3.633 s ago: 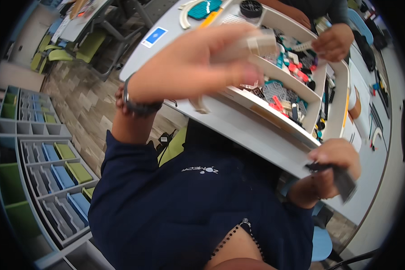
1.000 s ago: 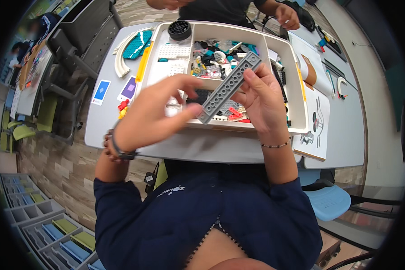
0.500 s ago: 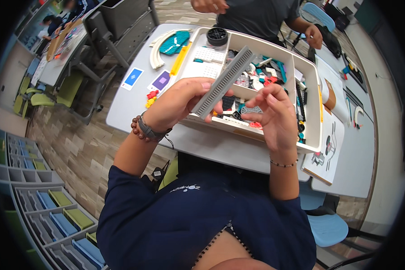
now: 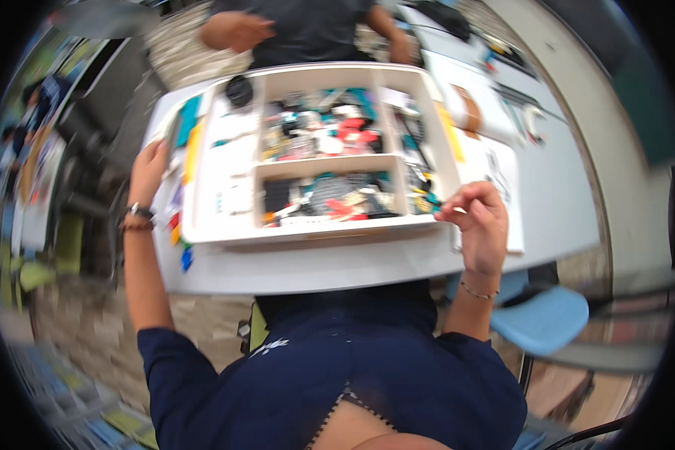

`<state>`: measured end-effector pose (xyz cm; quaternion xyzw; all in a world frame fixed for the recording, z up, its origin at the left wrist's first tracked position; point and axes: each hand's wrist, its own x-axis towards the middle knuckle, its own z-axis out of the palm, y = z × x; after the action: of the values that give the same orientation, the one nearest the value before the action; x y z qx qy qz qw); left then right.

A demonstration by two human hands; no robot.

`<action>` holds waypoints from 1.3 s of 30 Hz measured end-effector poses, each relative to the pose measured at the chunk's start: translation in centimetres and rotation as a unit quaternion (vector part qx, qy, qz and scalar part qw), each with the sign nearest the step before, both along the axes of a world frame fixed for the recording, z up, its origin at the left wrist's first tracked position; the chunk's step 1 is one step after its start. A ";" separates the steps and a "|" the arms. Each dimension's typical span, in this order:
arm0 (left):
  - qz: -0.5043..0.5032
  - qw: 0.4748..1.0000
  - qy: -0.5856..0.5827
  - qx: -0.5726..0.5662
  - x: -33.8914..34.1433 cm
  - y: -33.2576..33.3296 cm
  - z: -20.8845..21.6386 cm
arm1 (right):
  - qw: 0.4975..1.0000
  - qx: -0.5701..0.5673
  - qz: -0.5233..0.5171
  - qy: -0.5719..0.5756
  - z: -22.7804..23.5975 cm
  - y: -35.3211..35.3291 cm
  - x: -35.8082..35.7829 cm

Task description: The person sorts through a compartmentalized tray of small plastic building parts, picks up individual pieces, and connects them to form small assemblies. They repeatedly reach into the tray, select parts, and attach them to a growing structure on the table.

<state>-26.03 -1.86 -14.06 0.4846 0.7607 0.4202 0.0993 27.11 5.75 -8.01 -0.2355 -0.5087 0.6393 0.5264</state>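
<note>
My left hand (image 4: 150, 171) is beside the left edge of a white sorting tray (image 4: 315, 234). Its fingers are blurred and partly hidden, so whether they hold anything cannot be made out. By the tray's front right corner, my right hand (image 4: 481, 225) hovers with fingers loosely bent and apart; nothing shows in it. Mixed building pieces fill the tray's compartments, among them red pieces (image 4: 358, 136) and a grey piece (image 4: 337, 189). A black wheel (image 4: 239, 91) sits in the back left corner. The grey toothed bar is out of sight.
Another person stands across the table (image 4: 315, 266), one hand (image 4: 240, 32) raised. An open booklet (image 4: 506, 176) lies right of the tray. Teal and yellow pieces line its left side, with a blue piece (image 4: 187, 259) near the front. A blue chair (image 4: 540, 319) stands at the right.
My left hand has moved left from over the tray to its left side, and the grey bar it held no longer shows. My right hand has shifted toward the front right corner. The view has turned.
</note>
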 end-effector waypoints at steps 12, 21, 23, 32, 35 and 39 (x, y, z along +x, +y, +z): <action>-0.012 0.997 0.071 -0.036 -0.1 0.2 -1.7 | 0.934 0.014 -0.313 -0.171 1.1 5.2 14.9; 0.039 0.995 -0.057 0.066 8.1 -5.3 5.8 | 0.684 0.054 -0.389 -0.615 -8.0 28.2 22.2; 0.049 0.994 -0.065 0.070 9.9 -6.4 6.3 | 0.634 0.086 -0.402 -0.655 -9.1 29.7 21.9; 0.041 0.998 -0.028 0.048 16.7 -6.6 7.7 | 0.676 0.078 -0.386 -0.623 -11.0 33.5 22.9; 0.018 0.998 -0.024 0.060 18.2 -6.2 8.2 | 0.859 -0.132 -0.335 -0.363 -9.5 32.0 22.8; -0.032 0.996 -0.003 0.087 19.3 -5.4 7.9 | 0.969 -0.211 -0.113 0.067 -6.1 27.1 22.4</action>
<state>-6.75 -7.25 -6.20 0.5145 0.7050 0.4826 0.0729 49.52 32.86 -14.09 -0.3536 -0.2958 0.6827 0.5669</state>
